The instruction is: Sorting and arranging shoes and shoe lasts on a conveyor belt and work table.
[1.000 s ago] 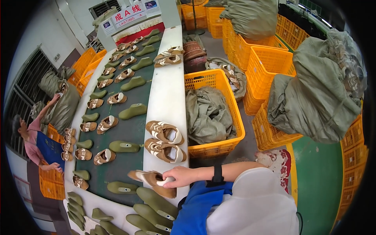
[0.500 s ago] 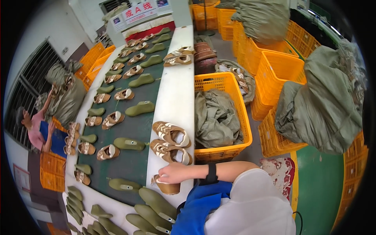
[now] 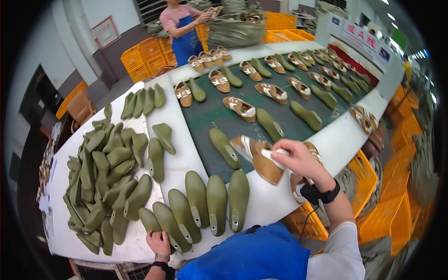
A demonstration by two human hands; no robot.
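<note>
Workshop interior, seen from beside a white counter (image 3: pixel 263 198) with a dark green belt (image 3: pixel 200 144) set into its surface; yellow plastic crates (image 3: pixel 392 221) stand along the right side. Principal specimen: a tan-and-white sneaker (image 3: pixel 267 169), raised above the near edge of the belt. It is tilted, the broad tan heel end lower and nearer to the wearer, the toe pointing away to the left. White shows at the collar, and pale stripes cross the brown front part, which is blurred so that its finer detail cannot be read. The right hand (image 3: pixel 294 158) grasps the shoe at its white collar, thumb and fingers closed over the rim. Just behind that hand, on the counter's white border, further sneakers (image 3: pixel 297 184) are partly hidden.

At lower left, the left hand (image 3: pixel 158 242) rests with bent fingers against the heel end of an olive-green shoe last (image 3: pixel 148 218); whether it grips the last, I cannot tell. Neighbouring lasts (image 3: pixel 216 198) lie side by side, smooth and matt, each showing a small ringed hole. Farther left lies a loose heap of lasts (image 3: pixel 100 172). Across the counter, a co-worker (image 3: pixel 187 35) in a pink shirt and blue apron stands beside an olive sack (image 3: pixel 233 36).
</note>
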